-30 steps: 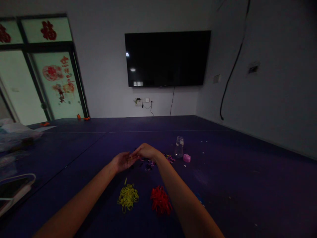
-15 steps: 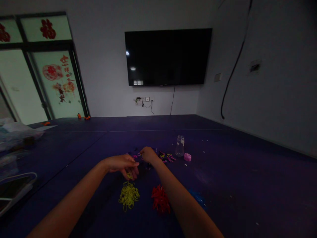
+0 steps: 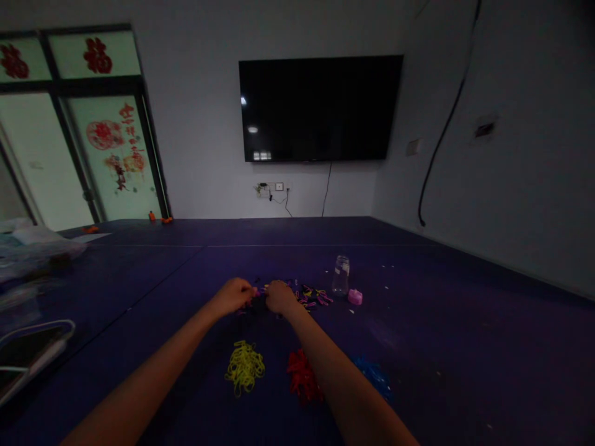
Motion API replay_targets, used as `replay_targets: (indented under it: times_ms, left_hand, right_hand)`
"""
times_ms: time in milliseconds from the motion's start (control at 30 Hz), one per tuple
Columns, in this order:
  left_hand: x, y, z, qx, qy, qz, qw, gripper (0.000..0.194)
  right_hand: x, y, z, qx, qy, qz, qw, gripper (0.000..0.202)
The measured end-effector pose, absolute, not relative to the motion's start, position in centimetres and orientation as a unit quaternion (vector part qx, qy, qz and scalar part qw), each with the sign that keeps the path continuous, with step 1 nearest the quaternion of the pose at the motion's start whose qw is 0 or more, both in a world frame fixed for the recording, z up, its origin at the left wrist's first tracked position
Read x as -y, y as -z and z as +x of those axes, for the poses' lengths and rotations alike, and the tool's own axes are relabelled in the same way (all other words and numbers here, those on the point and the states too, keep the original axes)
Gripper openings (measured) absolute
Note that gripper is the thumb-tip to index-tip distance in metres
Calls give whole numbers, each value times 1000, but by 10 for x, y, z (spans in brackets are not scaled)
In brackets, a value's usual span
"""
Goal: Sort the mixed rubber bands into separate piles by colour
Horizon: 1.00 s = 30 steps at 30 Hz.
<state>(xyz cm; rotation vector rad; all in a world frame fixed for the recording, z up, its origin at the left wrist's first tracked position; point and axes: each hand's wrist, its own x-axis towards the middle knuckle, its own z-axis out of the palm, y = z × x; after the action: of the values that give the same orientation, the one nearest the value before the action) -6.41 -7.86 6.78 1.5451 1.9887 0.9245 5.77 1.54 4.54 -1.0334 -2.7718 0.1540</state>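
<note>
Mixed rubber bands [image 3: 320,297], pink, yellow and dark, lie in a loose heap on the dark purple surface around my hands. My left hand [image 3: 233,294] is at the heap's left side, thumb and fingers pinched on a pinkish rubber band. Close beside it, my right hand [image 3: 279,297] reaches in with fingers curled down at the same small band; its fingertips are partly hidden. Nearer to me are a yellow rubber band pile [image 3: 245,368] and a red pile [image 3: 302,375], partly covered by my right forearm. A blue pile [image 3: 373,375] lies right of that forearm.
A clear bottle [image 3: 341,275] stands upright right of the heap, with a pink cap [image 3: 355,297] beside it. Plastic bags [image 3: 37,248] and a white-edged tray-like object [image 3: 37,353] lie at left. White scraps dot the surface. A television [image 3: 320,108] hangs ahead.
My left hand has moved from just above the yellow pile, where a yellow band was at its fingers, up to the mixed heap beside my right hand. The right hand has barely moved.
</note>
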Motion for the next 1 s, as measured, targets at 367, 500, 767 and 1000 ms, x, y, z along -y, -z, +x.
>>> replay_targets:
  times_ms: [367,500,767,1000]
  left_hand:
    - [66,-52,-97,-713,-485,466,196,31]
    - [71,-41,-94,-716,-453,526,77,36]
    - [69,-15,-74,-616,-289,726,-97,31]
    - [51,-8,-74,-649,-210,723,-109,38]
  right_hand:
    - [-11,-81,65,915,-366,-164,-41,29]
    - [-8,-81,61,917,-356,-177,-36,33]
    - [-34,-53,65,934,-95,-326,113,37]
    - [-24,-40,66,945,-53,-311,83,41]
